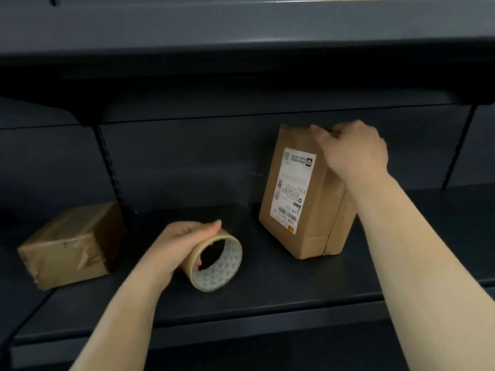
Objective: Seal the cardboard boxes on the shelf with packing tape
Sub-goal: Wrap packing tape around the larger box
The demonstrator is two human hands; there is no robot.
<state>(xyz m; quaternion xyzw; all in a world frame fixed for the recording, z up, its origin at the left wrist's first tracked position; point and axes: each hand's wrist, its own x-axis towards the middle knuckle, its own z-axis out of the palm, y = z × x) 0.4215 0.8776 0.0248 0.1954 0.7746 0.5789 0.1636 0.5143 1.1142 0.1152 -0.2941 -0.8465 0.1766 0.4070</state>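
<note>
Head view, the only one. Right of centre on the dark shelf (294,285): a tall cardboard box (300,199) standing on end, white shipping label (293,188) facing left-front, a flap seam down its right face. Right hand (351,151) over the top right corner, fingers curled on the upper edge, a closed grip holding the box upright. Lower centre: roll of packing tape (217,263) lying tilted on the shelf, hollow core turned toward the camera. Left hand (176,245) wrapped over its outer rim, thumb along the top, a closed grip on the roll. Lower left of the frame: a second box (72,245), lying flat, already crossed with wrinkled tape.

Probably light and fairly stiff, that tall box, yet tippy on its narrow base; best steadied at the top edge or laid flat before taping. Roll likely rigid and light, smooth outside, sticky at the loose end; best held through the core. Loose end not visible here.
</note>
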